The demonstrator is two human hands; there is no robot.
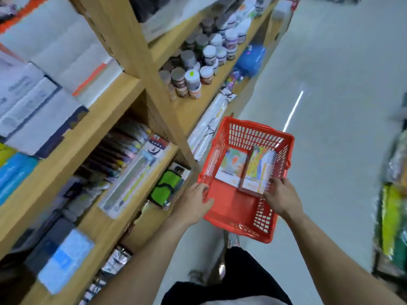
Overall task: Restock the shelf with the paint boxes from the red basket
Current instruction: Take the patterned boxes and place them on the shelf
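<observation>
A red plastic basket [233,205] is held over the aisle floor beside the wooden shelf [123,89]. My left hand [195,201] grips its left rim. My right hand [283,195] grips its right rim, with the fingers curled over the edge next to the boxes. Inside lie colourful paint boxes: one flat [232,167] on the left, and a few stacked or leaning [258,170] on the right. The picture is blurred, so the print on the boxes is unreadable.
The shelf on the left holds white boxes [44,89], small paint jars [198,64], marker packs [123,155] and a green pouch [166,188]. The pale aisle floor [330,106] stretches ahead. Packaged goods [394,216] stand at the right edge.
</observation>
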